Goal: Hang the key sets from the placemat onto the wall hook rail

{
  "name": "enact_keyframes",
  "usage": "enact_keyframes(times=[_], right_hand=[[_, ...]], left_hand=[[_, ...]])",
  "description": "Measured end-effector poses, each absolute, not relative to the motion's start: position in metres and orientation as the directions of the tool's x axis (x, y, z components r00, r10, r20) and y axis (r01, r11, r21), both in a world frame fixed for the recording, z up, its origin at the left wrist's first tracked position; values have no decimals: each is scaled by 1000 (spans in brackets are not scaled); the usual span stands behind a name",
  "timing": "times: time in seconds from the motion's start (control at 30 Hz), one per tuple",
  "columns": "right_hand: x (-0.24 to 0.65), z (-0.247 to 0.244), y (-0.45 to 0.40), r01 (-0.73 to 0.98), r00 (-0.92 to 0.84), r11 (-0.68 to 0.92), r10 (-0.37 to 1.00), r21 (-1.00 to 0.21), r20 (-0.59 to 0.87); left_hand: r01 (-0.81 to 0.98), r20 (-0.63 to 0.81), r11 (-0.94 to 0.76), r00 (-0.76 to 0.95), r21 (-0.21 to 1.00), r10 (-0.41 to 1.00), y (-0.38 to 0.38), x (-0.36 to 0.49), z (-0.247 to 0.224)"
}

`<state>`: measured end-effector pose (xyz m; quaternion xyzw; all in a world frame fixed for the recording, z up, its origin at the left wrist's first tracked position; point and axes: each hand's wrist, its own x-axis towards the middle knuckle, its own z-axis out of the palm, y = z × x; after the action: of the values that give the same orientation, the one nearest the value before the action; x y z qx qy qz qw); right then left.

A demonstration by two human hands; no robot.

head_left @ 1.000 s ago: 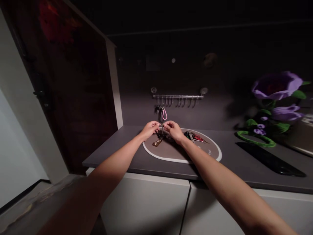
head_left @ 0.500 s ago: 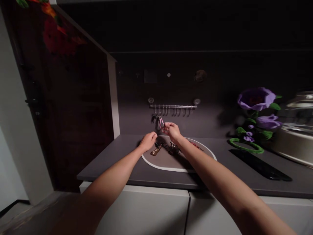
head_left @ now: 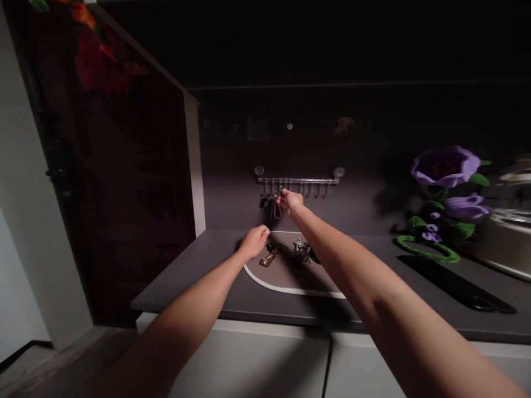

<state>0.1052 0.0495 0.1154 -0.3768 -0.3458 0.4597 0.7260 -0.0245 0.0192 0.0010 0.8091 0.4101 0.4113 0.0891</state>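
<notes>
My right hand (head_left: 291, 200) is raised to the clear hook rail (head_left: 298, 181) on the wall, its fingers pinched at a hook left of the rail's middle. A keychain with a pinkish strap loop (head_left: 277, 211) hangs at those fingertips. Just left of it, small dark keys (head_left: 266, 199) hang from the rail. Low over the left edge of the rounded mat (head_left: 274, 287), my left hand (head_left: 256, 242) is closed with curled fingers; whatever may be inside is hidden. Beside it on the mat lie a brown keychain piece (head_left: 267, 258) and a pile of metal keys (head_left: 301, 250).
Purple felt flowers (head_left: 446, 167) with a green ring base (head_left: 427, 249) stand on the right of the dark counter (head_left: 178, 271). Near them are a long black object (head_left: 456, 283) and a cream appliance (head_left: 504, 240). A cabinet overhangs above; a dark door is left.
My right hand has risen from below the hooks to the rail, with the pinkish loop now at its fingertips. My left hand stays nearly where it was.
</notes>
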Motion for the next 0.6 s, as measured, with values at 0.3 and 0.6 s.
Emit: enact_keyframes(times=[0.3,0.6], right_hand=[[104,117,56,-422,336,243,937,-874,98],[109,105,58,-406,287,217,952,-888,102]], left_hand=[[587,598,-658,336,471,728,17,-25,3],[600,599,-655,335,459,727,18,-25,3]])
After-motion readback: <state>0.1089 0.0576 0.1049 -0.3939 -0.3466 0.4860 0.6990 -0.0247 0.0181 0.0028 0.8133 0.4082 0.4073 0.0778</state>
